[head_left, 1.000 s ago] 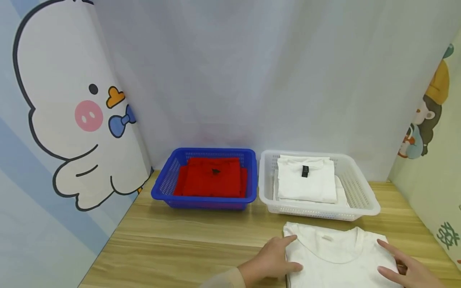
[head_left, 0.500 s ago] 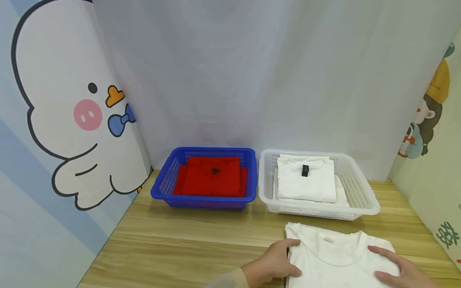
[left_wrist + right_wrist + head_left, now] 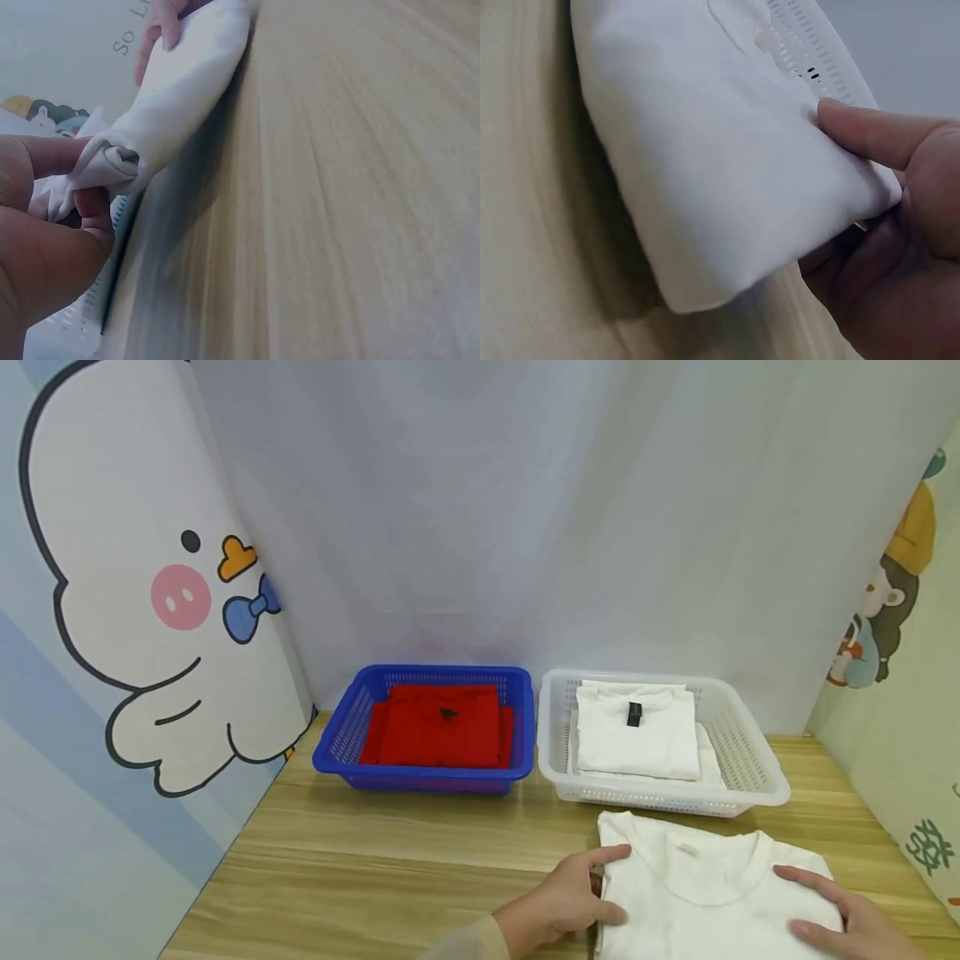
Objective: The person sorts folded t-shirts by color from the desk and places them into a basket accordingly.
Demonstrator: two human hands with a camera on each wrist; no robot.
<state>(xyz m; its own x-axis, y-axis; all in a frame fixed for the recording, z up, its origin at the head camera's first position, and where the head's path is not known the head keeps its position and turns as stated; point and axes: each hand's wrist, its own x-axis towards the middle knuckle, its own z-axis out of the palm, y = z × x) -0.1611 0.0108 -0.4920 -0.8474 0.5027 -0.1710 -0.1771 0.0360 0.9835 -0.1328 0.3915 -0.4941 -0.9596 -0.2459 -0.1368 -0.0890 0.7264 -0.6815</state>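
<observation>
A folded white T-shirt (image 3: pixel 712 931), neckline away from me, is at the front right of the head view. My left hand (image 3: pixel 562 893) pinches its left edge, thumb on top and fingers curled underneath. At the opposite edge, my right hand (image 3: pixel 855 920) grips the shirt with the thumb above and fingers below. In the left wrist view the rolled fabric layers show between the left thumb and fingers. A dark shadow lies on the wood beneath the shirt (image 3: pixel 697 172) in the right wrist view. The shirt's near end is cut off in the head view.
Just beyond the shirt stands a white basket (image 3: pixel 660 795) holding folded white shirts (image 3: pixel 637 747). Left of it, a blue basket (image 3: pixel 423 774) holds folded red shirts (image 3: pixel 442 735). Both rest on the wooden table (image 3: pixel 360 868), before a pale curtain (image 3: pixel 480 527).
The hands have closed in on the shirt's two side edges and taken hold of it. The shirt has shifted slightly to the right, and its neckline end sits a little higher in view.
</observation>
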